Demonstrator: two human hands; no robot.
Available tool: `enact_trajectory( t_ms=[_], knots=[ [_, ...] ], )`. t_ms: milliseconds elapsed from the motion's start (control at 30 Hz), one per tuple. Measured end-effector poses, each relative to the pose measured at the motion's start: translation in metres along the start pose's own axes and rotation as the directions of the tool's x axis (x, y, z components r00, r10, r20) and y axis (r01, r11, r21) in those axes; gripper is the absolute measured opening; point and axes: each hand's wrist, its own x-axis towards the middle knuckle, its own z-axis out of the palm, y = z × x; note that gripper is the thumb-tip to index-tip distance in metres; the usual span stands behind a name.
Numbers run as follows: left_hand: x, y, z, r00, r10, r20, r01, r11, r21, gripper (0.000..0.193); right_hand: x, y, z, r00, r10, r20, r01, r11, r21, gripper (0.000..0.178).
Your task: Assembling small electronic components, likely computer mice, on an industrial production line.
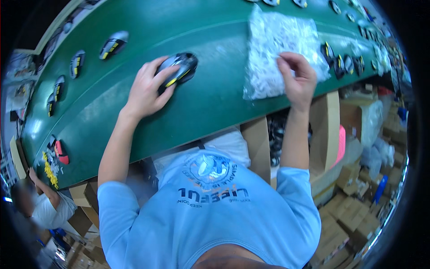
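While the left hand grasps a glossy black-and-grey piece with yellow stripes, fingers spread over its upper side and thumb along the near edge, the right hand hangs above a clear plastic bag filled with small white bits. The thumb and forefinger of that right hand curl toward each other in a pinching shape; whether they meet or hold something tiny, I cannot tell. The grasped piece is on the green table, left of the bag and well apart from it. Farther left, more striped pieces lie along the curved tabletop: a silver-and-black one nearest the hand, another beyond it, and a close pair near the edge. At the table's left end, a red-and-black piece lies beside a scatter of little yellow parts. Just right of the bag sits a cluster of dark pieces. Below the table edge, near the right forearm, an open cardboard box stands beside dark pieces partly hidden by that arm, with a pink object showing at its right side. At lower left, a co-worker in a white shirt reaches an arm toward the table.
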Motion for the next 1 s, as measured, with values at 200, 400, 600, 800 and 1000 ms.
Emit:
enact_trajectory(
  t_ms=[200,400,600,800,1000],
  knots=[
    [-0.067,0.022,0.007,0.997,-0.073,-0.033,0.073,0.997,-0.015,0.056,0.012,0.019,0.023,0.98,-0.184,-0.082,0.132,0.896,-0.424,0.015],
    [-0.068,0.024,0.018,0.993,-0.089,-0.08,0.087,0.996,-0.028,0.055,0.026,0.047,-0.028,0.985,-0.157,0.076,0.171,0.779,-0.603,0.017],
    [-0.05,0.023,0.029,0.981,-0.141,-0.136,0.134,0.989,-0.062,0.052,0.052,0.01,-0.002,0.902,-0.316,0.295,0.427,0.754,-0.499,0.022],
    [-0.045,0.028,0.033,0.983,-0.116,-0.145,0.108,0.992,-0.058,0.054,0.022,-0.011,0.059,0.775,0.299,0.557,0.353,0.527,-0.773,0.038],
    [-0.047,0.026,0.033,0.986,-0.087,-0.145,0.08,0.996,-0.047,0.053,-0.012,0.036,0.064,0.863,0.085,0.499,0.358,0.593,-0.721,0.032]
  ],
)
